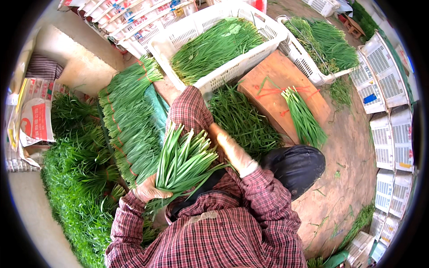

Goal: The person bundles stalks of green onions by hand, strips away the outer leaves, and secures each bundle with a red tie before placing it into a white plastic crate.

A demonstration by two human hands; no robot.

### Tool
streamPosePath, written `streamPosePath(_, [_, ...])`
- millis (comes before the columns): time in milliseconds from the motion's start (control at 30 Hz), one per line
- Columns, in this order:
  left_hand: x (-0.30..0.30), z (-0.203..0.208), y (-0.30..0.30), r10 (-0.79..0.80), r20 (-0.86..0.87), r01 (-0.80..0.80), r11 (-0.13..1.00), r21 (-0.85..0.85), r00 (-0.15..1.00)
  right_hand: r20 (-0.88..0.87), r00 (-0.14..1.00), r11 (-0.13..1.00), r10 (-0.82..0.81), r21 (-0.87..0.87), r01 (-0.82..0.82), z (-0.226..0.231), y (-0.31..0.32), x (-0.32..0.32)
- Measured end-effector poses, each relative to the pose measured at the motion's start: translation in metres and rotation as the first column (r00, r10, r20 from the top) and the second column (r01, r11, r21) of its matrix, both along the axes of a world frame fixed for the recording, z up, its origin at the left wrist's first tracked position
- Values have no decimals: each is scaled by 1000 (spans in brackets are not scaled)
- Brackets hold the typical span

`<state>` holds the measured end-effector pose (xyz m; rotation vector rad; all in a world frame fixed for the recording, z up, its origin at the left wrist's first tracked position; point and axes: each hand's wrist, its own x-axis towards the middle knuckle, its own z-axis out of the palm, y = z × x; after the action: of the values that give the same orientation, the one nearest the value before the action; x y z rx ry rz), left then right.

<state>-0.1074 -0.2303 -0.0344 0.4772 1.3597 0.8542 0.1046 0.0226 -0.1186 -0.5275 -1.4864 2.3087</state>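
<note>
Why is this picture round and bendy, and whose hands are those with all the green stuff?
The picture comes from a small camera worn on a person's head, looking down. Its wide lens bends straight edges near the rim. There is no machine, just two gloved hands and checked sleeves. The left hand grips a bunch of long green leaves by its lower end. The right hand lies beside the bunch; whether it touches the leaves is hard to tell. To the left, tied bundles are piled up. Ahead, a white basket holds more greens. A wooden board carries a smaller bunch.
</note>
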Motion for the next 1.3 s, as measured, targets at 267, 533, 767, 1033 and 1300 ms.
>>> streamPosePath(267, [25,7,-7,-22,-272,12,999,-42,962,-109,993,999,-51,4,52,50,54,1])
streamPosePath(533, [54,29,-8,-320,-815,349,924,-155,484,-102,994,992,41,-116,-53,14,1,26])
streamPosePath(767, [73,35,-5,-282,-877,330,931,-153,390,-114,993,827,-28,-561,-41,-6,-14,30])
streamPosePath(1033, [77,31,-13,-214,-913,327,940,-96,347,26,1000,999,-16,42,15,-13,-7,43])
streamPosePath(1300, [81,20,-20,-176,-938,251,963,-101,299,108,994,993,-13,-112,26,17,-11,39])
